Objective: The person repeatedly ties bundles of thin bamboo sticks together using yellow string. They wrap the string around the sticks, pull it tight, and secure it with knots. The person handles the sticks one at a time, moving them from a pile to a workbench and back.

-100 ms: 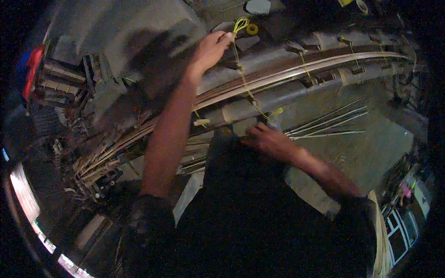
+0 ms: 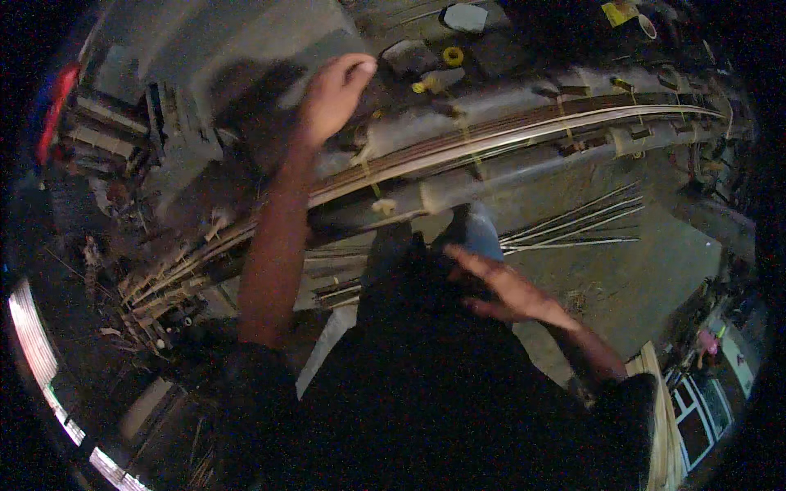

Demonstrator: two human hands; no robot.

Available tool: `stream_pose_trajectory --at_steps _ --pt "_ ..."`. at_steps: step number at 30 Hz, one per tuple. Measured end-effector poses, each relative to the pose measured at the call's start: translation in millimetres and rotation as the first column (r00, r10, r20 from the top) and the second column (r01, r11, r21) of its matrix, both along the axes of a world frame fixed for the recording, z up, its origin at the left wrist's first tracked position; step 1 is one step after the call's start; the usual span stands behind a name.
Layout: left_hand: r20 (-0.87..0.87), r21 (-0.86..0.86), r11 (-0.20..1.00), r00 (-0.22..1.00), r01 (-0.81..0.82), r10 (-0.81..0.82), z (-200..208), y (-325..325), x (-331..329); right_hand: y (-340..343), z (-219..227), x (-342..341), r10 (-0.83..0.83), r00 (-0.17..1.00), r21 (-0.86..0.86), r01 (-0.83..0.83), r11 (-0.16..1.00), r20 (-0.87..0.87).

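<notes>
A long bundle of thin, pale strips (image 2: 524, 135) runs across in front of me between two grey pipe-like bars. Thin yellow ties (image 2: 465, 135) cross it at intervals. Beyond the bundle's left part, my left hand (image 2: 334, 96) is raised with its fingers bent inward; their undersides are hidden, and no cord shows in them. A small yellow clump (image 2: 420, 87), perhaps cord, lies just past the far bar, apart from this hand. Close to my dark shirt, my right hand (image 2: 512, 286) has its fingers stretched out, slightly blurred, with nothing seen in it.
Near the clump are a yellow ring (image 2: 452, 56) and a pale flat piece (image 2: 465, 17). Loose thin rods (image 2: 573, 229) lie on the floor beyond my right hand. Stacked blocks (image 2: 106, 135) stand at left. A blue-framed item (image 2: 702, 417) is at lower right.
The looped yellow cord has left my left hand, which has shifted left. My right hand has let go of the yellow cord end, opened and drawn back toward me. The view has shifted slightly.
</notes>
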State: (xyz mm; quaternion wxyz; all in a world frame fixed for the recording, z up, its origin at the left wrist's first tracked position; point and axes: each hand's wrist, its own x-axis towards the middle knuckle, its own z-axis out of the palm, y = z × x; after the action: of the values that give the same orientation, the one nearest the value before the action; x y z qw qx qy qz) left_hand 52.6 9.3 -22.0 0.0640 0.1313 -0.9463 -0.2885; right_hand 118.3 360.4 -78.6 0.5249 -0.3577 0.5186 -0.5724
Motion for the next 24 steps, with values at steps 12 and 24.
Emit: stream_pose_trajectory --at_steps 12,24 --pt "-0.252 -0.037 0.982 0.953 -0.185 0.17 -89 115 127 -141 140 -61 0.285 0.157 0.289 0.005 0.957 -0.946" --pt "-0.343 -0.303 0.915 0.926 -0.268 0.157 -125 114 120 -216 3 -112 -0.244 0.948 -0.132 0.22 0.967 -0.205"
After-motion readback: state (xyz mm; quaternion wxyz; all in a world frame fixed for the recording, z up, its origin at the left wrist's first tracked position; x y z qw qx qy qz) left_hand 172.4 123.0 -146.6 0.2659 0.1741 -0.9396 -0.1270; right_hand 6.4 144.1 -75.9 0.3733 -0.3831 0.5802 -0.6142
